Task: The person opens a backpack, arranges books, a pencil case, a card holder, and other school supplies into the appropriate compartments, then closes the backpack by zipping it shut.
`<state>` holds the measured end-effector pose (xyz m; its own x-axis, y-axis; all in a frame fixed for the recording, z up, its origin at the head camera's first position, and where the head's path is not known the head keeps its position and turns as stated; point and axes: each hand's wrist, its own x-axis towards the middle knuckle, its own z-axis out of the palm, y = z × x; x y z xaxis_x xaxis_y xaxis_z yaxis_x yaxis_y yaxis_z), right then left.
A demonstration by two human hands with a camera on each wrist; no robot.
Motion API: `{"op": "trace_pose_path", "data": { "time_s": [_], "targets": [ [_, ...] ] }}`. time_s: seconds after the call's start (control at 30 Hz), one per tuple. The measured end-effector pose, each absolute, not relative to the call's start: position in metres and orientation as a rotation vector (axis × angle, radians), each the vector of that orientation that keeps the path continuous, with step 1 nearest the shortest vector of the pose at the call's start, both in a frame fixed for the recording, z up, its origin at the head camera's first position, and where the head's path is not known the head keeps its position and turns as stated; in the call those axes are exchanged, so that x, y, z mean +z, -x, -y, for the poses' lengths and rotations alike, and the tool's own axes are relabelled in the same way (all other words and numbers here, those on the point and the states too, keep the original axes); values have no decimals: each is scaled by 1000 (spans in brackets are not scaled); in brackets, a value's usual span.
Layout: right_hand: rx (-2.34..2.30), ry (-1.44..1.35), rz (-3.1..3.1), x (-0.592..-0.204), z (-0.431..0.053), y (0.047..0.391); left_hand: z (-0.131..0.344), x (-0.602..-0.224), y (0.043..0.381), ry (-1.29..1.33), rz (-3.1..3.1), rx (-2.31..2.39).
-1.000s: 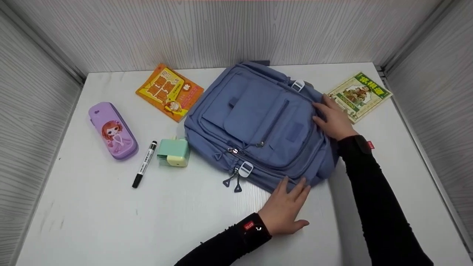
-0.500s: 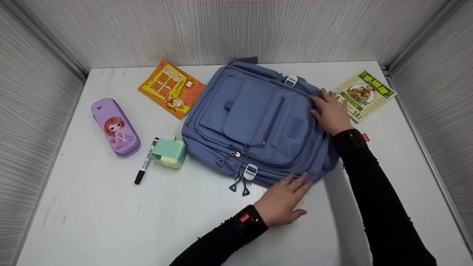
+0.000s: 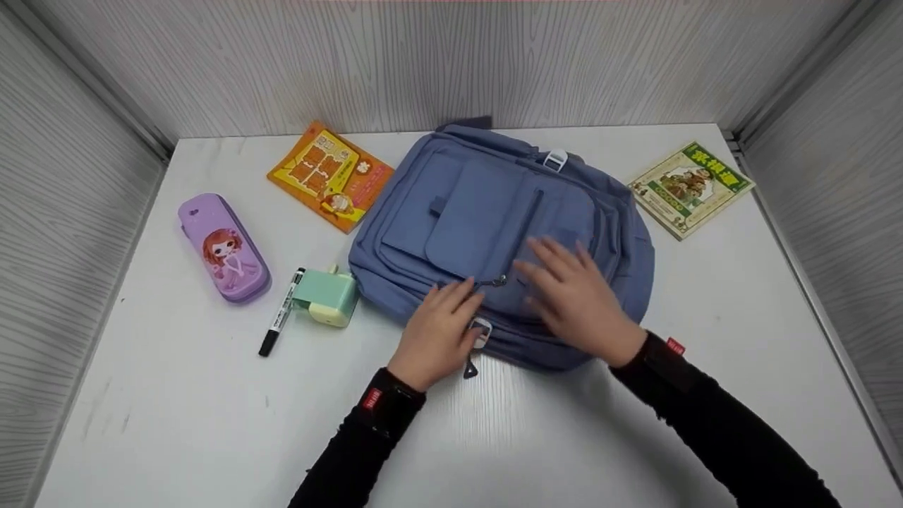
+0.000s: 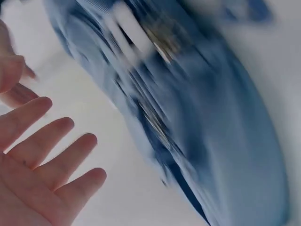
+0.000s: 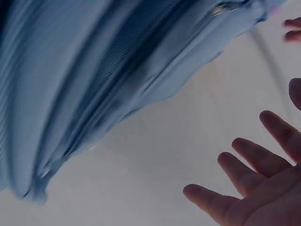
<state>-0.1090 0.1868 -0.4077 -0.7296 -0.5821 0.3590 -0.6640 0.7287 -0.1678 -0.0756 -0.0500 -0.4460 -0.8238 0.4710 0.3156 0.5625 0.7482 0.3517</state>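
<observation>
Backpack [image 3: 480,212] reaches the back edge of the white worktop [image 3: 211,423], grained walls [image 3: 317,63] around; left hand [image 3: 437,335], right hand [image 3: 582,307] over it, fingers apart.

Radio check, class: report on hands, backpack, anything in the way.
Left hand, right hand: open, empty. Backpack: lying pocket-side up. Nothing visible between hands and backpack.

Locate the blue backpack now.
In the head view, the blue backpack lies centrally on the table, between the orange booklet on its left and the green booklet on its right, with left hand and right hand over its near part.
</observation>
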Motion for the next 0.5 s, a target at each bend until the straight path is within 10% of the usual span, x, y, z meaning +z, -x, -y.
{"op": "trace_pose_path", "data": {
  "time_s": [0.5],
  "targets": [
    [569,-1108,3064,-471,-121,16,80,-467,85,608,2873,-579]
  ]
}}
